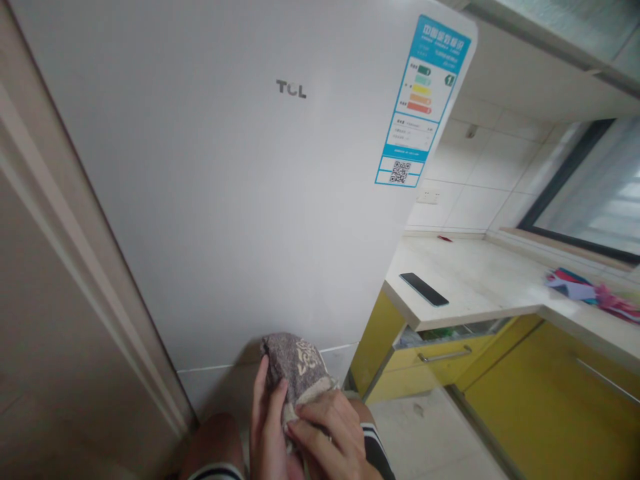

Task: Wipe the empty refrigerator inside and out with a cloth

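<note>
A white refrigerator door [210, 200] with a grey logo fills the middle of the view. Low against it, near the seam between the upper and lower doors, a grey-brown patterned cloth [295, 363] is bunched up. My left hand [267, 427] lies along the cloth's left side with its fingers pressed to it. My right hand [333, 433] grips the cloth's lower edge from the right, fingers closed on it. Both hands hold the same cloth.
A blue energy label [423, 100] sticks to the door's top right. A beige countertop [480, 280] to the right carries a dark phone [424, 289] and colourful items [590, 293]. Below are yellow cabinets [550, 400] with a drawer slightly open. A door frame [75, 253] stands left.
</note>
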The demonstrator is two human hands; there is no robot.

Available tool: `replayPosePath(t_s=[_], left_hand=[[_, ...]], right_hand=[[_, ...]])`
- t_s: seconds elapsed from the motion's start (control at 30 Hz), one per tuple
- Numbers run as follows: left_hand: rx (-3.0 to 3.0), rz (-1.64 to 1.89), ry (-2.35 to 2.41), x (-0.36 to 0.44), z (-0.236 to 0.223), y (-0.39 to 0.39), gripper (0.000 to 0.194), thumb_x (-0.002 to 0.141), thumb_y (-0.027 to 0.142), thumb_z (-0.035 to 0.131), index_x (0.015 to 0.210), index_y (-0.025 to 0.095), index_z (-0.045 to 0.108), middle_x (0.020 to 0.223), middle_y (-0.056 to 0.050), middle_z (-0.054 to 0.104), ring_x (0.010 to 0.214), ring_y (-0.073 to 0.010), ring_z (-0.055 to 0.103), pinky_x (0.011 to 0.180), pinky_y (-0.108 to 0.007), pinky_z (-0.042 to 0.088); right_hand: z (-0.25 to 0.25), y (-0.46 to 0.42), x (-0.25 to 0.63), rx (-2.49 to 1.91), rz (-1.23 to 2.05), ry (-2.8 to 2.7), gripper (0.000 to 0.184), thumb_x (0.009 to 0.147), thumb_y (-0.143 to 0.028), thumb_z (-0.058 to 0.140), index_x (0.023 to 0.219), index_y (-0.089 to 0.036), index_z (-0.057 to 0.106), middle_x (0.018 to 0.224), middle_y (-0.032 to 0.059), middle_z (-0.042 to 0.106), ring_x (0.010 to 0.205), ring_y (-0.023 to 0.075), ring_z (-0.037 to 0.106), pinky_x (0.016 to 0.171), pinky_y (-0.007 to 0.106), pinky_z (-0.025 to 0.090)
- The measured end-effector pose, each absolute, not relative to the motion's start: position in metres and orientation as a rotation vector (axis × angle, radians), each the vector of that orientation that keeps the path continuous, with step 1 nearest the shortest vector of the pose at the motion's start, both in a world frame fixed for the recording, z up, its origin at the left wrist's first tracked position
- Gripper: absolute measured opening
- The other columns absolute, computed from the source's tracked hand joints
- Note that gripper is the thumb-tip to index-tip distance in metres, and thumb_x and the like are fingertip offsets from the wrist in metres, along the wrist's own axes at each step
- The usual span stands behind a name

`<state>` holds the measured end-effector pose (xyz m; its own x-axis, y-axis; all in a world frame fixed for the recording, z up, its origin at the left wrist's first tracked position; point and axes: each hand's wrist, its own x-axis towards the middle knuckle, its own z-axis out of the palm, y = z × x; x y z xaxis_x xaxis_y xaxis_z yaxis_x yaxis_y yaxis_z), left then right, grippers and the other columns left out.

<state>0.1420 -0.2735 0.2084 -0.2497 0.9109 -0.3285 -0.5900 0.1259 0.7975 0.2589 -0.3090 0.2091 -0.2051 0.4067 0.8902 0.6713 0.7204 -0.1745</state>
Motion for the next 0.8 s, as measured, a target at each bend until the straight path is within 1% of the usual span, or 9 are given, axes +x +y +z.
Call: replayPosePath(t_s=[0.07, 0.17, 0.33, 0.4, 0.47, 0.53, 0.6, 0.7, 0.8], left_hand=[[0.382, 1.470, 1.091, 0.140, 0.205, -0.272, 0.063, 0.078, 0.042, 0.086, 0.138, 0.030, 0.072, 0.158, -0.004, 0.066, 0.154, -0.0327, 0.054, 0.130, -0.042, 0.041], [0.320, 1.419, 1.063, 0.137, 0.204, -0.272, 0.077, 0.073, 0.038, 0.090, 0.147, 0.033, 0.067, 0.152, -0.005, 0.070, 0.146, -0.0355, 0.062, 0.122, -0.046, 0.050], [0.404, 1.463, 0.982, 0.125, 0.210, -0.273, 0.088, 0.073, 0.039, 0.094, 0.155, 0.038, 0.061, 0.157, -0.003, 0.067, 0.150, -0.0365, 0.058, 0.124, -0.046, 0.049], [0.418, 1.497, 0.920, 0.120, 0.214, -0.272, 0.094, 0.072, 0.039, 0.095, 0.159, 0.041, 0.057, 0.162, -0.002, 0.063, 0.154, -0.0379, 0.054, 0.126, -0.047, 0.047], [0.456, 1.519, 0.868, 0.116, 0.218, -0.272, 0.103, 0.070, 0.038, 0.098, 0.163, 0.041, 0.053, 0.166, -0.003, 0.059, 0.155, -0.0397, 0.052, 0.126, -0.048, 0.047], [0.490, 1.523, 0.843, 0.114, 0.219, -0.273, 0.113, 0.067, 0.038, 0.100, 0.167, 0.042, 0.046, 0.169, -0.004, 0.056, 0.153, -0.0410, 0.054, 0.125, -0.050, 0.047], [0.481, 1.512, 0.837, 0.113, 0.217, -0.274, 0.121, 0.065, 0.038, 0.100, 0.169, 0.047, 0.039, 0.169, -0.003, 0.056, 0.150, -0.0416, 0.057, 0.125, -0.053, 0.048], [0.420, 1.490, 0.849, 0.110, 0.204, -0.275, 0.125, 0.064, 0.038, 0.100, 0.169, 0.054, 0.034, 0.166, 0.000, 0.059, 0.151, -0.0413, 0.057, 0.125, -0.056, 0.048], [0.315, 1.424, 0.872, 0.104, 0.178, -0.272, 0.120, 0.060, 0.039, 0.101, 0.166, 0.046, 0.045, 0.152, -0.003, 0.072, 0.148, -0.0423, 0.059, 0.123, -0.056, 0.050]], right_hand=[[0.214, -0.311, 0.261, -0.815, -0.296, -1.934, 0.021, 0.114, -0.026, 0.055, 0.123, -0.022, 0.074, 0.100, 0.0040, 0.082, 0.089, 0.0178, 0.077, 0.079, 0.032, 0.063], [0.221, -0.310, 0.268, -0.784, -0.291, -2.073, 0.020, 0.115, -0.024, 0.054, 0.119, -0.022, 0.074, 0.102, 0.0019, 0.082, 0.090, 0.0156, 0.076, 0.083, 0.029, 0.062], [0.203, -0.305, 0.281, -0.822, -0.098, -1.888, 0.027, 0.112, -0.048, 0.061, 0.113, -0.022, 0.066, 0.094, 0.0050, 0.077, 0.081, 0.0178, 0.072, 0.075, 0.031, 0.057], [0.195, -0.301, 0.286, -1.071, 0.157, -1.590, 0.031, 0.110, -0.051, 0.061, 0.102, -0.021, 0.063, 0.084, 0.0034, 0.070, 0.075, 0.0168, 0.067, 0.068, 0.028, 0.053], [0.193, -0.294, 0.290, -1.282, 0.544, -1.261, 0.046, 0.107, -0.065, 0.059, 0.094, -0.021, 0.060, 0.077, 0.0010, 0.063, 0.066, 0.0145, 0.060, 0.060, 0.026, 0.047], [0.196, -0.284, 0.292, -1.324, 0.925, -1.040, 0.066, 0.095, -0.086, 0.060, 0.095, -0.020, 0.060, 0.081, 0.0012, 0.063, 0.062, 0.0131, 0.056, 0.054, 0.024, 0.041], [0.203, -0.273, 0.293, -1.310, 1.171, -0.937, 0.077, 0.082, -0.094, 0.068, 0.098, -0.018, 0.063, 0.087, 0.0027, 0.064, 0.064, 0.0123, 0.054, 0.052, 0.023, 0.035], [0.210, -0.261, 0.292, -1.348, 1.334, -0.955, 0.076, 0.071, -0.087, 0.082, 0.091, -0.016, 0.067, 0.078, 0.0009, 0.060, 0.065, 0.0108, 0.050, 0.054, 0.021, 0.031], [0.211, -0.254, 0.289, -1.315, 1.417, -0.983, 0.068, 0.064, -0.074, 0.093, 0.080, -0.015, 0.063, 0.070, -0.0019, 0.055, 0.063, 0.0091, 0.046, 0.057, 0.021, 0.031]])
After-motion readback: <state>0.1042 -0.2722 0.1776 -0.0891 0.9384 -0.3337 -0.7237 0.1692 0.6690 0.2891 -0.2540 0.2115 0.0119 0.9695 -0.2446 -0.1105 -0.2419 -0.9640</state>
